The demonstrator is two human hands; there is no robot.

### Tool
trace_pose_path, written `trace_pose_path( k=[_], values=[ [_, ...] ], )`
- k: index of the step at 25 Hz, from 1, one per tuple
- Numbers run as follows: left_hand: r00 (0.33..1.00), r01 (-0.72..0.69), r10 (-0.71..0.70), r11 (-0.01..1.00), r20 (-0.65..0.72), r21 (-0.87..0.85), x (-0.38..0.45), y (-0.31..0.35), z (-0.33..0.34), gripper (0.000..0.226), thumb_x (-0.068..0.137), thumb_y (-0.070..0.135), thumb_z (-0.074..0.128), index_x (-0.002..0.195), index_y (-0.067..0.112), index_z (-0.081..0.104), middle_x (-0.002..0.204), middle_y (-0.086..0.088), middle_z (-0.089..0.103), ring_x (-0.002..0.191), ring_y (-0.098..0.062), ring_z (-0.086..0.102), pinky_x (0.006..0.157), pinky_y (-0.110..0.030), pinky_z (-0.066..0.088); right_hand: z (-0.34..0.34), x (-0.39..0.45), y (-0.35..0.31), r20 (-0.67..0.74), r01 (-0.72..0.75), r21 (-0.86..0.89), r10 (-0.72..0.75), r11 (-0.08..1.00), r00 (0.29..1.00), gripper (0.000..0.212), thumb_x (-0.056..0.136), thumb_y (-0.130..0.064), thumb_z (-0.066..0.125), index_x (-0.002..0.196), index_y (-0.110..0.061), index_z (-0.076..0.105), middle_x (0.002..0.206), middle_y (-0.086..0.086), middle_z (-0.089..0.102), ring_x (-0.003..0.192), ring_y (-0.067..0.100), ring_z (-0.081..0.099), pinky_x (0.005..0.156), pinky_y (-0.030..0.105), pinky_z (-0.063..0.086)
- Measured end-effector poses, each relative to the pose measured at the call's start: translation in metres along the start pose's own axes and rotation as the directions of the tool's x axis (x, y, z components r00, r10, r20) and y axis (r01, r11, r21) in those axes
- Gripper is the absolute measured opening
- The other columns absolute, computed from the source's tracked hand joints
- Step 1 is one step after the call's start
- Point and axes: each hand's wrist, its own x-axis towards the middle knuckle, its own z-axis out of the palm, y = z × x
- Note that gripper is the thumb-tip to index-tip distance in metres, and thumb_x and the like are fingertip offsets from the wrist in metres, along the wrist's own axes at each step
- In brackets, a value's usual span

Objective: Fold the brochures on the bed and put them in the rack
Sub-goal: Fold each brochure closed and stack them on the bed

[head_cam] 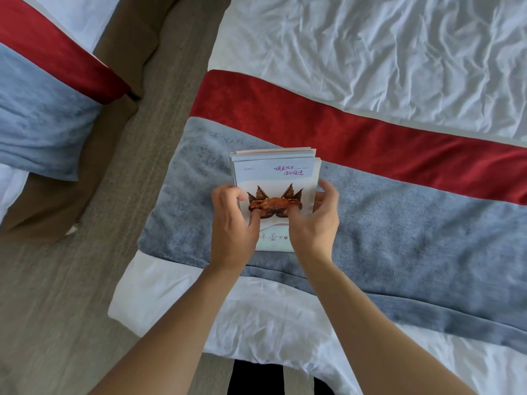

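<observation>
A stack of folded brochures [278, 178] lies on the grey-blue runner of the bed [399, 223]. The top one is pale with purple writing and a brown picture in its middle. My left hand [232, 223] grips the stack's left edge, thumb on the cover and fingers curled at the side. My right hand [315, 220] grips the right edge the same way, thumb pressed on the picture. The lower part of the stack is hidden under both hands. No rack is in view.
The bed has a white crumpled sheet [370, 47] and a red band [313, 124] beyond the runner. A second bed [37, 109] with the same colours stands at the left. Grey-brown carpet [137, 138] runs between them.
</observation>
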Motion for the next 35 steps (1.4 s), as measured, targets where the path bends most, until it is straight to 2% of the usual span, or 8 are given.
trace_pose_path(
  k=[7, 11, 16, 21, 24, 29, 33, 35],
  values=[
    [0.949, 0.263, -0.305, 0.907, -0.082, -0.329, 0.011, 0.023, -0.009, 0.081, 0.089, 0.001, 0.064, 0.152, 0.026, 0.020, 0.131, 0.012, 0.051, 0.109, -0.015, 0.064, 0.081, -0.025, 0.056, 0.002, -0.012, -0.017, 0.059, 0.099, 0.042, -0.102, 0.994, 0.993, 0.036, 0.079, 0.002, 0.056, 0.092, -0.029, 0.043, 0.085, -0.012, 0.058, 0.079, 0.002, 0.055, 0.060, 0.012, 0.037],
    [0.936, 0.337, -0.353, 0.898, -0.007, -0.283, 0.002, 0.034, -0.001, 0.045, 0.093, 0.002, 0.050, 0.134, 0.019, 0.048, 0.119, 0.003, 0.062, 0.112, -0.015, 0.061, 0.087, -0.023, 0.051, -0.002, -0.015, -0.014, 0.081, 0.049, 0.040, -0.052, 0.998, 0.995, 0.045, 0.079, 0.004, 0.053, 0.099, -0.034, 0.042, 0.083, -0.032, 0.059, 0.079, -0.007, 0.056, 0.058, 0.004, 0.036],
    [0.941, 0.288, -0.331, 0.891, -0.069, -0.352, 0.011, 0.038, 0.001, 0.037, 0.097, 0.004, 0.048, 0.133, 0.015, 0.048, 0.118, 0.000, 0.063, 0.110, -0.013, 0.062, 0.087, -0.025, 0.053, 0.000, -0.010, -0.024, 0.082, 0.071, 0.082, -0.078, 0.994, 0.994, 0.040, 0.078, 0.001, 0.050, 0.095, -0.035, 0.047, 0.082, -0.028, 0.060, 0.075, -0.003, 0.057, 0.058, 0.006, 0.039],
    [0.936, 0.338, -0.351, 0.910, -0.015, -0.239, -0.001, 0.029, 0.002, 0.033, 0.096, 0.006, 0.050, 0.126, 0.018, 0.050, 0.112, 0.003, 0.064, 0.101, -0.013, 0.062, 0.079, -0.022, 0.052, -0.004, -0.016, -0.010, 0.116, 0.032, 0.045, -0.037, 0.998, 0.993, 0.046, 0.081, 0.001, 0.053, 0.095, -0.041, 0.042, 0.088, -0.024, 0.063, 0.082, -0.004, 0.059, 0.061, 0.006, 0.040],
    [0.937, 0.346, -0.348, 0.920, 0.022, -0.185, 0.004, 0.025, 0.004, 0.035, 0.096, 0.006, 0.052, 0.128, 0.018, 0.049, 0.116, 0.003, 0.063, 0.107, -0.014, 0.061, 0.084, -0.033, 0.054, -0.004, -0.009, -0.008, 0.131, -0.002, 0.042, -0.004, 0.999, 0.991, 0.042, 0.082, -0.001, 0.052, 0.100, -0.038, 0.044, 0.087, -0.015, 0.064, 0.084, -0.002, 0.059, 0.064, 0.024, 0.044],
    [0.930, 0.367, -0.364, 0.924, 0.050, -0.104, 0.025, 0.026, 0.001, 0.074, 0.094, 0.016, 0.064, 0.154, 0.027, 0.023, 0.119, -0.008, 0.063, 0.106, -0.024, 0.062, 0.084, -0.038, 0.054, -0.005, 0.012, -0.015, 0.157, -0.042, -0.045, 0.049, 0.998, 0.986, 0.084, 0.083, -0.004, 0.052, 0.155, -0.036, 0.020, 0.133, -0.001, 0.059, 0.116, 0.018, 0.058, 0.093, 0.042, 0.049],
    [0.918, 0.317, -0.324, 0.946, 0.227, 0.068, 0.029, 0.016, 0.000, 0.049, 0.095, 0.016, 0.063, 0.141, 0.026, 0.050, 0.115, -0.005, 0.061, 0.101, -0.016, 0.058, 0.083, -0.028, 0.047, -0.013, 0.019, -0.008, 0.233, -0.024, -0.160, 0.061, 0.987, 0.970, 0.071, 0.090, -0.006, 0.053, 0.151, -0.037, 0.037, 0.133, -0.002, 0.043, 0.097, 0.010, 0.053, 0.070, 0.009, 0.040],
    [0.898, 0.270, -0.298, 0.954, 0.324, 0.129, 0.024, 0.013, 0.002, 0.042, 0.094, 0.012, 0.061, 0.134, 0.025, 0.058, 0.115, -0.005, 0.055, 0.098, -0.015, 0.055, 0.081, -0.018, 0.039, -0.019, 0.017, -0.002, 0.283, 0.036, -0.228, 0.031, 0.973, 0.959, 0.058, 0.092, -0.006, 0.054, 0.143, -0.032, 0.051, 0.149, 0.000, 0.033, 0.111, 0.016, 0.054, 0.078, 0.011, 0.039]
  ],
)
